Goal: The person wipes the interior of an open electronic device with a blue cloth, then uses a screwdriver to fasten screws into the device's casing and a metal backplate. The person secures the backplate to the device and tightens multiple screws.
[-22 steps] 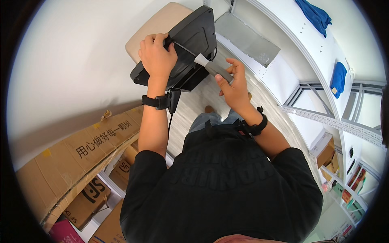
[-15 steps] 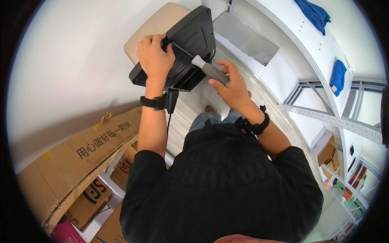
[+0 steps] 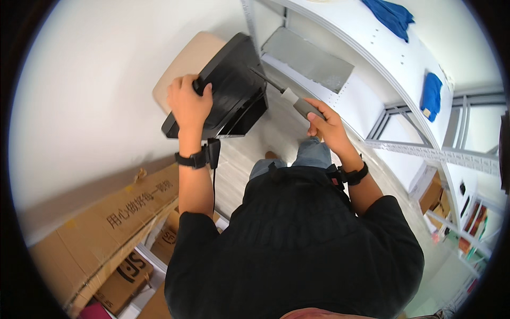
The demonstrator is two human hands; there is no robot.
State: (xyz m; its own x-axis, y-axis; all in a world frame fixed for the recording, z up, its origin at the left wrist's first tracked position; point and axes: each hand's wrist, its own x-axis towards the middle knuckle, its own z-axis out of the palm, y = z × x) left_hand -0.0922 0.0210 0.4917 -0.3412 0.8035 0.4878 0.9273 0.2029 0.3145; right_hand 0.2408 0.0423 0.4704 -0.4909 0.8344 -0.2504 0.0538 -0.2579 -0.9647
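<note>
A black plastic device (image 3: pixel 231 85) with a broad, flat body is tilted up against a beige rounded panel (image 3: pixel 183 59). My left hand (image 3: pixel 188 103) is closed on its upper left edge, thumb on the face toward me, most fingers over the far side. In my right hand (image 3: pixel 330 127) is a screwdriver (image 3: pixel 305 106), held by its thick grey handle. Its thin dark shaft points up and left toward the right part of the device. Whether the tip touches the device I cannot tell.
Cardboard boxes (image 3: pixel 87 239) stand at the lower left beside the white wall. On the right are white shelves with metal frames (image 3: pixel 419 151), a blue cloth (image 3: pixel 433 95) and a second blue cloth (image 3: pixel 390 16). A grey rectangular panel (image 3: pixel 313 58) lies behind the device.
My right hand has drawn the screwdriver right and down, away from the device's left edge area. The device and left hand sit lower in the view, which has also shifted.
</note>
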